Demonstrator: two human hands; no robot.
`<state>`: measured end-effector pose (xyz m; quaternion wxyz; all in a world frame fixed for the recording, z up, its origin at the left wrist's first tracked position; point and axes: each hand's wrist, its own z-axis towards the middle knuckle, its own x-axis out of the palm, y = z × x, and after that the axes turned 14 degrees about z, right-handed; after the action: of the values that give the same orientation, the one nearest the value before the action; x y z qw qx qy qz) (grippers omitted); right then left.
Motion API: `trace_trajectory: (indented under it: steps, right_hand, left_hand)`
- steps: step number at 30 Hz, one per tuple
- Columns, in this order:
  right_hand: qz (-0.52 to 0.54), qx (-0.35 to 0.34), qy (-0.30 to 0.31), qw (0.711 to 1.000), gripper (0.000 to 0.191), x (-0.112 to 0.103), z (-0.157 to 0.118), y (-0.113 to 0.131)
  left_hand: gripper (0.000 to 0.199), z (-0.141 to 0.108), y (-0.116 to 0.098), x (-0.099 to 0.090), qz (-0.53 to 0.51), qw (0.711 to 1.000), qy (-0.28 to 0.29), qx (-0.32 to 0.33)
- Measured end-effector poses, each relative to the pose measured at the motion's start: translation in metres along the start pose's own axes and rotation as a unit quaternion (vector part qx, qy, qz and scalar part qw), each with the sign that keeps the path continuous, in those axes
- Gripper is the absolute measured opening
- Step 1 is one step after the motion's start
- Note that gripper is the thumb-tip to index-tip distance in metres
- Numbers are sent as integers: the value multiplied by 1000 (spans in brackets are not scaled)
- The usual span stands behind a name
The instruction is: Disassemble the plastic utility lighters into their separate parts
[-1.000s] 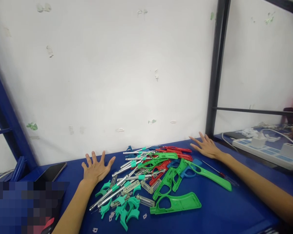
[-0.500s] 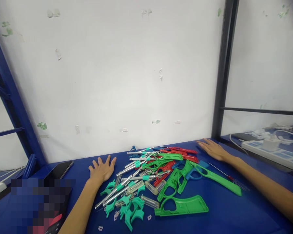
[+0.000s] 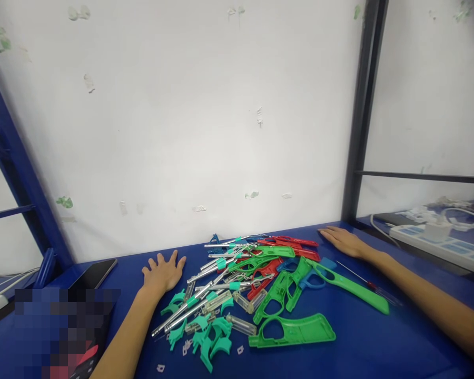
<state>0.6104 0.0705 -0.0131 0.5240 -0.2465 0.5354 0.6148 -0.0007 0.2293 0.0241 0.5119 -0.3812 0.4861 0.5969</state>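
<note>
Head view, forward and down.

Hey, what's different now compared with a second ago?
The right hand has drawn its spread fingers together; the left hand has narrowed its spread slightly. Nothing was picked up or let go. The green plastic pieces, metal rods and phone stayed put; the view shifted slightly.

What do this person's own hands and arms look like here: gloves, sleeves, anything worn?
The left hand and right hand are bare, without gloves. No sleeve covers the visible forearms, and no watch or bracelet shows. No rings or markings can be made out.
</note>
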Motion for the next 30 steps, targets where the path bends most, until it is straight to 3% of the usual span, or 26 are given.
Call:
trace_trajectory:
  steps: [11,17,21,24,27,30]
  right_hand:
    - [-9,-60,-25,998,31,-1,0,4]
    - [-16,-114,-83,990,30,-12,-5,30]
    - [-4,-155,-138,978,27,-38,-11,66]
    - [22,-190,-190,963,28,-65,-34,105]
    - [62,-206,-251,944,31,-76,-89,155]
    - [131,-223,-276,926,22,-61,-153,206]
  left_hand:
    - [42,-7,3,-20,28,999,-5,18]
    - [40,-17,-2,-45,30,997,-60,47]
    - [39,-27,-14,-70,2,989,-114,91]
    - [37,-45,-20,-95,-43,977,-153,140]
    - [28,-80,-21,-117,-104,953,-183,218]
    - [35,-127,-16,-125,-152,921,-199,297]
